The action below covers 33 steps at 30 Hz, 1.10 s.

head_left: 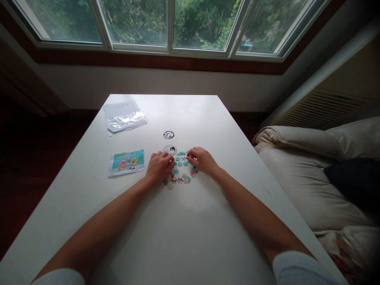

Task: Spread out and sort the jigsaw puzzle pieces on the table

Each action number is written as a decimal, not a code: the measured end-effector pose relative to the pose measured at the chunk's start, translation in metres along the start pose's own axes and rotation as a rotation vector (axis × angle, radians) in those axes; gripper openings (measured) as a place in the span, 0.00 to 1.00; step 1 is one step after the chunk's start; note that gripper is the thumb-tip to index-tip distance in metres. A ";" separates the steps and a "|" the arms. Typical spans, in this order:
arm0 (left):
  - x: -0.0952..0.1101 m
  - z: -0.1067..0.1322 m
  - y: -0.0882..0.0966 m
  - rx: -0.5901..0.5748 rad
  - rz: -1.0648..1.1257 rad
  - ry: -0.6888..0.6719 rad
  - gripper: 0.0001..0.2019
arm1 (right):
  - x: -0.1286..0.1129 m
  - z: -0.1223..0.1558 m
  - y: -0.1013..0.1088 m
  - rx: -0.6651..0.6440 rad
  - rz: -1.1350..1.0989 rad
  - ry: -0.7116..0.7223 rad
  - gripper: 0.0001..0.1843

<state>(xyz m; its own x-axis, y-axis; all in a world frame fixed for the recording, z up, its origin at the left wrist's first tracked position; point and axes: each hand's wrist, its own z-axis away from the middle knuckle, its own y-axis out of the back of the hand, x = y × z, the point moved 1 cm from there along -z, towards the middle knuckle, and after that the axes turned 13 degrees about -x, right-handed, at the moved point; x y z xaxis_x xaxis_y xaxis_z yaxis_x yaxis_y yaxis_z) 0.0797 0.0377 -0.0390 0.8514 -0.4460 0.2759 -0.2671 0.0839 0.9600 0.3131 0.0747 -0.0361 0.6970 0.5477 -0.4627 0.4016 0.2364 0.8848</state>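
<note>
Jigsaw pieces [181,171] lie scattered on the white counter [190,225], between the two hands. Left hand [158,166]: fingers curled onto the cluster's left edge, beside a round silver cap [169,150]. Right hand [202,160]: fingers bent onto its upper right edge. Whether either hand pinches a piece cannot be told. A cartoon picture card [126,162] lies further left.

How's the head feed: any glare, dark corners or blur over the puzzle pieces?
Head view: window daylight falls evenly on the white table, glare on the clear plastic bag; corners darken, edges bow; teal and pink puzzle pieces between left hand and right hand look soft.
</note>
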 end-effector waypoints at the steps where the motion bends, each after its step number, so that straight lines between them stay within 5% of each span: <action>1: 0.000 0.000 0.000 0.000 0.002 0.000 0.08 | 0.001 -0.003 -0.003 0.050 0.013 -0.017 0.04; 5: 0.000 0.000 -0.001 0.003 0.005 -0.002 0.08 | 0.001 -0.012 -0.013 0.132 0.080 -0.029 0.05; 13: 0.001 0.001 0.001 0.008 0.011 -0.010 0.09 | -0.004 -0.010 -0.014 0.084 0.116 0.047 0.07; 20: 0.008 0.002 -0.002 -0.029 0.000 -0.215 0.19 | -0.002 -0.010 -0.018 0.079 0.116 0.051 0.09; 24: 0.006 0.002 -0.007 -0.082 0.005 -0.208 0.23 | 0.000 -0.009 -0.019 0.088 0.119 0.047 0.10; 33: 0.001 0.002 0.003 -0.019 0.071 -0.223 0.18 | 0.018 -0.006 -0.010 0.170 0.055 -0.028 0.12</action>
<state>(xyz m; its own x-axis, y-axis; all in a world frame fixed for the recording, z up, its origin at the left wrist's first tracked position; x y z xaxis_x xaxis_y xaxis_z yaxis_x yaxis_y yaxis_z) 0.0791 0.0355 -0.0357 0.7095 -0.6238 0.3277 -0.3128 0.1379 0.9397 0.3182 0.0871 -0.0533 0.7360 0.5332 -0.4170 0.4551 0.0662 0.8880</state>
